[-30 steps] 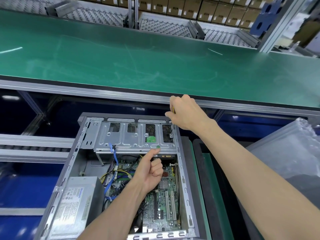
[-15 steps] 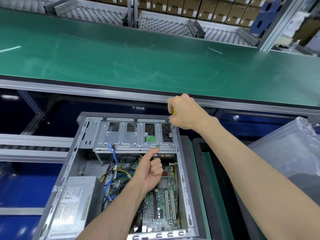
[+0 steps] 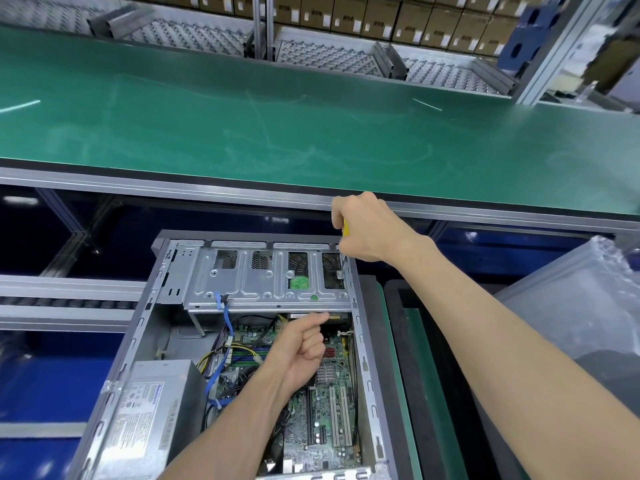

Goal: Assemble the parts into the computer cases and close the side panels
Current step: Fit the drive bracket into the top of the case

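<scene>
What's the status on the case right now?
Right hand shut on yellow-handled screwdriver, tip at drive cage corner. Left hand bracing cage's lower edge. Computer case open, side panel not in view. Nothing obstructing.

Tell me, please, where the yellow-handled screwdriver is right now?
The yellow-handled screwdriver is in the right hand, upright at the open grey computer case's far right corner.

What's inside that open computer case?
The case holds a green circuit board, a silver power supply, coloured cables and a metal drive cage. The left forearm covers part of the board.
</scene>
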